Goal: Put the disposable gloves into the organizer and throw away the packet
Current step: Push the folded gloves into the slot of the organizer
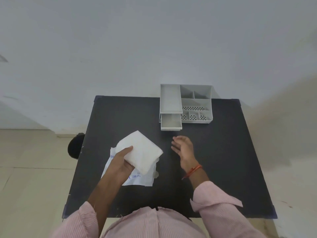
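1. The left hand (pixel 122 163) has a closed grip on the gloves (pixel 141 151), lifted above the packet (pixel 137 177) on the counter (pixel 223 152).
2. The stack looks soft and slippery (best pinched across its middle).
3. The right hand (pixel 184 148) hovers open and empty near the organizer (pixel 186 104) and its drawer (pixel 171 123).

Matt black table top (pixel 214 152), smooth, faintly scuffed near the front edge. Pale grey organizer (pixel 186 103) of smooth, satin-finish plastic, with perforated panels in the lower right compartments. Stack of disposable gloves (pixel 145 152) in thin, milky, slightly crinkled film, held in the left hand (pixel 122 162). Flattened packet (pixel 137 177) of glossy translucent plastic with blue print. Pink, finely striped woven cloth on both sleeves (pixel 221 208). Orange thread band (pixel 193 170) at the right wrist.
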